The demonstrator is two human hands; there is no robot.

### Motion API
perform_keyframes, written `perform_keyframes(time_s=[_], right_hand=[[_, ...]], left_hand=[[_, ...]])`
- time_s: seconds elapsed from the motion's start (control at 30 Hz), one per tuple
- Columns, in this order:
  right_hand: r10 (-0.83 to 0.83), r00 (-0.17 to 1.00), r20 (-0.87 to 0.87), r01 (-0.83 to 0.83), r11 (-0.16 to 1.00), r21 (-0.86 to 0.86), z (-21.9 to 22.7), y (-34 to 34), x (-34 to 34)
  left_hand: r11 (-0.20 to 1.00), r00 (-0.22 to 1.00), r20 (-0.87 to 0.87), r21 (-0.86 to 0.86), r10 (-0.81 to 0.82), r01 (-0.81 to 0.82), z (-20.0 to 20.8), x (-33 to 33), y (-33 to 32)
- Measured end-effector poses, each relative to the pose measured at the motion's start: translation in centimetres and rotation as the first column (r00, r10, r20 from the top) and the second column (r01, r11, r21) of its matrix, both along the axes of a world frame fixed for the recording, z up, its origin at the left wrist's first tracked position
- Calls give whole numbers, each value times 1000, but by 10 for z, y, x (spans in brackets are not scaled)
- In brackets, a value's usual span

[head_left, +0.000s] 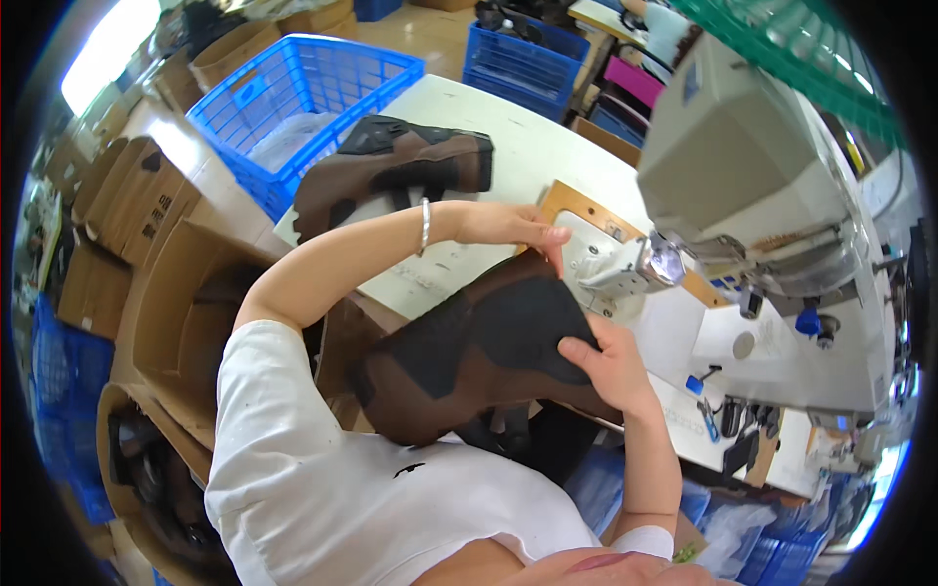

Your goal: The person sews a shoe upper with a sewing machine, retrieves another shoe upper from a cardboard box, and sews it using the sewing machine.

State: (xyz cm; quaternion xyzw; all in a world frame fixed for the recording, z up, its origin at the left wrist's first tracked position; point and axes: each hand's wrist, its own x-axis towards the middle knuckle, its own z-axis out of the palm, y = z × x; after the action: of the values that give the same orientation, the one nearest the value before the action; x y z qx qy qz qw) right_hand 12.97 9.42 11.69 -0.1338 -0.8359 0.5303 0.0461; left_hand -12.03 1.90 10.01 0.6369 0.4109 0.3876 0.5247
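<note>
Upper, brown with black panels: one, held up between the white shirt and the sewing machine, lying slantwise, wide side to view
Right grip: closed on the upper's right edge, thumb flat on a black panel, fingers behind and hidden
Left grip, bracelet at wrist: fingertips at the upper's top edge; whether it pinches there, cannot tell
Handling, by judgement: upper looks soft and apt to sag; best spread the edge evenly between both grips, thumb light so the panel does not crease, loose left end supported
Carton, open: left of the upper
Table, white: beneath the sewing machine
Second upper: on the table, beyond the left forearm
Blue crate: beside the table's far left
Farther crate, blue: past the table
</note>
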Motion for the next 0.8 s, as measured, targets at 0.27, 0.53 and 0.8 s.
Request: perform_keyframes(time_s=[0.27, 0.53, 0.8], right_hand=[[-321, 915, -243, 282, 942, -182, -14, 47, 11], [-527, 799, -290, 342, 794, -502, -37, 42, 14], [-701, 618, -355, 399, 670, -626, -56, 30, 3]], left_hand=[[929, 914, -218, 221, 343, -296, 12, 27, 114], [844, 786, -452, 512, 421, -158, 67, 8, 83], [738, 277, -699, 671, 659, -65, 118, 37, -70]])
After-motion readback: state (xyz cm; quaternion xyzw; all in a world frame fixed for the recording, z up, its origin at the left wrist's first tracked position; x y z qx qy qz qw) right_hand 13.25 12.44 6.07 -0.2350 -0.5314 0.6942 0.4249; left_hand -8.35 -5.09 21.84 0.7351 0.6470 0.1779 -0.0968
